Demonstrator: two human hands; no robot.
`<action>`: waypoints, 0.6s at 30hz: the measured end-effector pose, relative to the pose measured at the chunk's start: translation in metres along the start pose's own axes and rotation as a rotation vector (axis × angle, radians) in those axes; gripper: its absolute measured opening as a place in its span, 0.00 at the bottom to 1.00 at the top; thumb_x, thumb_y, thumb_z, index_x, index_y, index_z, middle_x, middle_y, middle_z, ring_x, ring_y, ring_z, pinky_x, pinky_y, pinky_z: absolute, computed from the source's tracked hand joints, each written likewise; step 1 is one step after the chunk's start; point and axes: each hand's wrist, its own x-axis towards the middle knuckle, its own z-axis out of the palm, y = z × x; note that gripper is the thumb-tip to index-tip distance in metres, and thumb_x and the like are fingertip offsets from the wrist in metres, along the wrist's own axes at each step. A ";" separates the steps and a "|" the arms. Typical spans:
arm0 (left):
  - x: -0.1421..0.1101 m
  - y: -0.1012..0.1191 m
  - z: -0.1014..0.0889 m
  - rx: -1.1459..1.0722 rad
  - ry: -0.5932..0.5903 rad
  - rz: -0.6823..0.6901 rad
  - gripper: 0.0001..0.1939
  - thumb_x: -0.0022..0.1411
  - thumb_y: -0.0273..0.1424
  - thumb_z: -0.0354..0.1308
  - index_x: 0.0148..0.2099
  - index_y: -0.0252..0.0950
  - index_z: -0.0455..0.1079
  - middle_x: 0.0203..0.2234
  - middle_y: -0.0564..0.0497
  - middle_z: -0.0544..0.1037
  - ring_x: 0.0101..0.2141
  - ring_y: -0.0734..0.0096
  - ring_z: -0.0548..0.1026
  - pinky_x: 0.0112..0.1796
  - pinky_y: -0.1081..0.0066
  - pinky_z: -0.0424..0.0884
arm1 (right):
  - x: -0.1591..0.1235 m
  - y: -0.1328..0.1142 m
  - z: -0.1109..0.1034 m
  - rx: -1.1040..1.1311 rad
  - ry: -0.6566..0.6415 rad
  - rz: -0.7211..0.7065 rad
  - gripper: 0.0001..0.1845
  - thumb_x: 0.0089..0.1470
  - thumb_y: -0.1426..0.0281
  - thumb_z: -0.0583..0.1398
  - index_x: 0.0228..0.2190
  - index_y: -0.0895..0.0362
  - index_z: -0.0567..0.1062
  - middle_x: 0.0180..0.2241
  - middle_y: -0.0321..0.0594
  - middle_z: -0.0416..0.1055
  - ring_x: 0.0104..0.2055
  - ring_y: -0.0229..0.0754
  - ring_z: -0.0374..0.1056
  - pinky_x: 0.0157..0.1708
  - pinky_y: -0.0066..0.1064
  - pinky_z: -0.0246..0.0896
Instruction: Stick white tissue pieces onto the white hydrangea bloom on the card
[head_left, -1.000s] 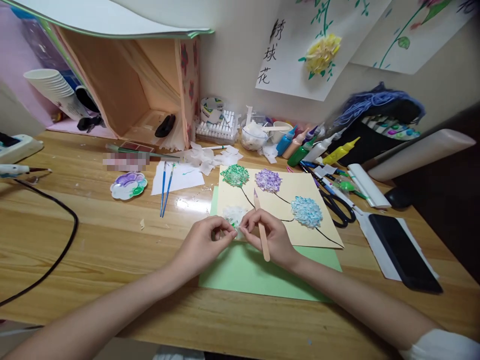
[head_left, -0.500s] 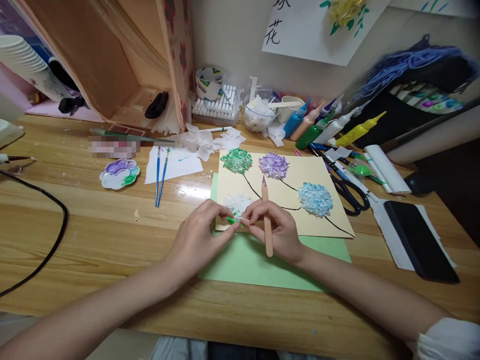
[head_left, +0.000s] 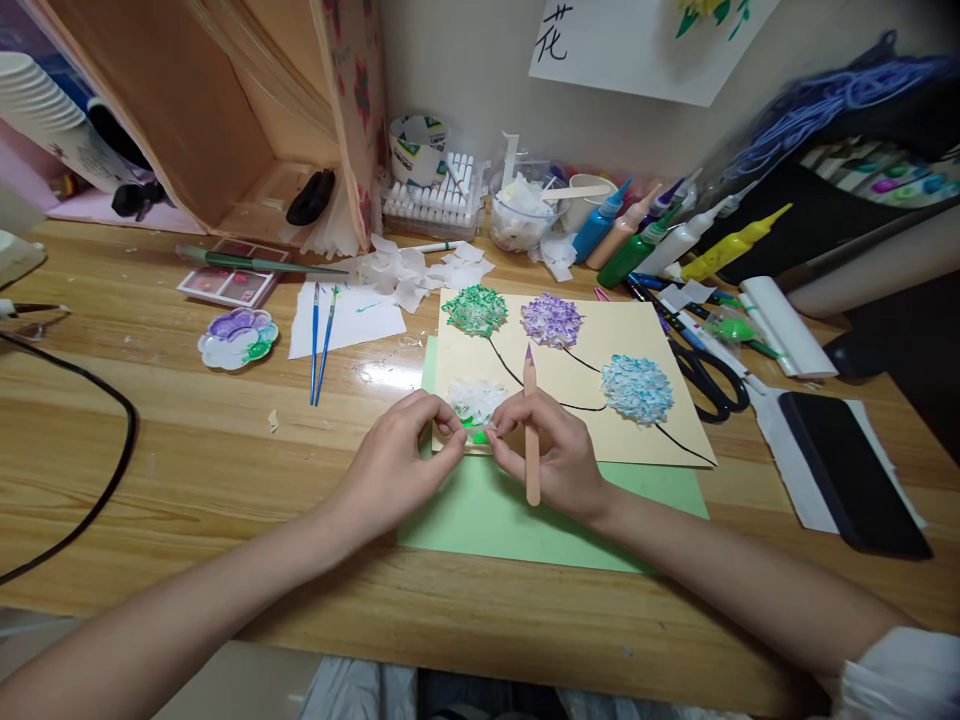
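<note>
My left hand (head_left: 411, 452) is pinched at the near left corner of the cream card (head_left: 517, 440); what its fingertips hold is too small to make out. My right hand (head_left: 551, 450) grips a wooden craft stick (head_left: 532, 430), upright, with a pointed purple tip. Its thumb and forefinger are pinched close to the left fingertips. Between the hands lie bright green bits (head_left: 478, 437), just below a white paper flower (head_left: 476, 398). Also on the card are a green flower (head_left: 477, 310), a purple flower (head_left: 552, 320) and a blue flower (head_left: 637, 390), with thin black stem lines.
Green paper (head_left: 525, 525) lies under the card. To the left are two paintbrushes (head_left: 322, 345) and a paint palette (head_left: 238, 338). Squeeze bottles (head_left: 630, 255) and a tub of paper scraps (head_left: 521, 215) stand behind. Scissors (head_left: 712, 385) and a black phone (head_left: 851, 475) are at right.
My fingertips have drawn slightly apart, showing more of the green bits between them. The craft stick stays in my right hand. The whole view has shifted a little.
</note>
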 end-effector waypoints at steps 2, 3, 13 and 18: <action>0.001 0.000 0.000 0.029 -0.018 0.004 0.04 0.58 0.29 0.54 0.31 0.37 0.66 0.28 0.54 0.71 0.33 0.70 0.68 0.35 0.70 0.62 | -0.001 0.001 -0.001 -0.004 0.034 0.010 0.03 0.54 0.71 0.59 0.29 0.53 0.68 0.27 0.36 0.69 0.30 0.40 0.66 0.31 0.34 0.62; 0.001 0.000 0.000 0.051 -0.025 0.008 0.04 0.58 0.29 0.54 0.30 0.37 0.66 0.28 0.54 0.71 0.34 0.69 0.68 0.35 0.69 0.62 | -0.002 0.001 -0.001 0.013 0.065 0.009 0.03 0.56 0.69 0.57 0.30 0.53 0.69 0.26 0.37 0.69 0.30 0.41 0.65 0.31 0.34 0.61; 0.007 -0.003 0.003 0.230 -0.005 0.040 0.03 0.57 0.29 0.52 0.31 0.37 0.65 0.29 0.52 0.71 0.35 0.66 0.67 0.36 0.67 0.63 | -0.007 -0.002 -0.013 -0.071 0.024 -0.325 0.28 0.65 0.64 0.39 0.26 0.56 0.73 0.21 0.40 0.68 0.28 0.41 0.58 0.30 0.36 0.54; 0.009 -0.004 0.004 0.262 0.000 0.037 0.03 0.57 0.29 0.52 0.30 0.37 0.64 0.29 0.52 0.71 0.35 0.66 0.67 0.35 0.67 0.63 | -0.005 0.001 -0.009 -0.090 -0.017 -0.307 0.25 0.65 0.66 0.40 0.23 0.56 0.68 0.20 0.40 0.66 0.27 0.40 0.57 0.30 0.35 0.52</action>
